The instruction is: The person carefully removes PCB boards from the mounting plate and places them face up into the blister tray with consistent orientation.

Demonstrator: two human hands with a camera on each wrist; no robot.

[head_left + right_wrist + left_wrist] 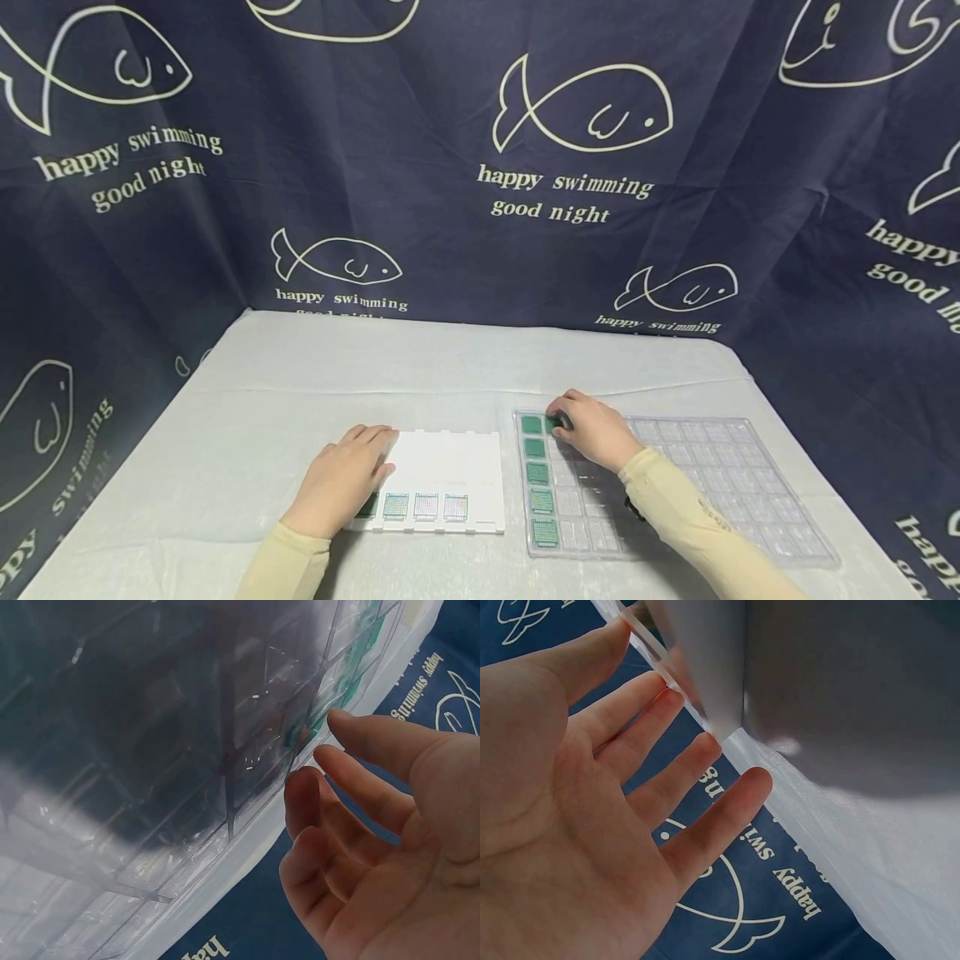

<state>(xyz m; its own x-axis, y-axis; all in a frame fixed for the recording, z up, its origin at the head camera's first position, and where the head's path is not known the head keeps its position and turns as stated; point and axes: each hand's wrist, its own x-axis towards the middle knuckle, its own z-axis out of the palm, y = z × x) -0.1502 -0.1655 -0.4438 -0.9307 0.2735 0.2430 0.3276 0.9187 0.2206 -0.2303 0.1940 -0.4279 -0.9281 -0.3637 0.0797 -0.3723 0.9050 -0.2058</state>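
Note:
My left hand (347,471) rests at the left side of a white plate (446,454), fingers extended; in the left wrist view its fingertips lie along the plate's edge. Several small square circuit boards (426,507) sit in a row along the plate's near side, the leftmost partly hidden by this hand. My right hand (596,429) is over the far left part of a clear compartment tray (720,458). Its thumb and fingertips pinch a green circuit board (552,423) at the second compartment of the far row, mostly hidden by the fingers.
Green circuit boards (537,473) fill the tray's leftmost column. Tray and plate lie side by side on a white-covered table (420,358), a narrow gap between them. A dark blue curtain (450,167) with fish drawings hangs behind and at both sides.

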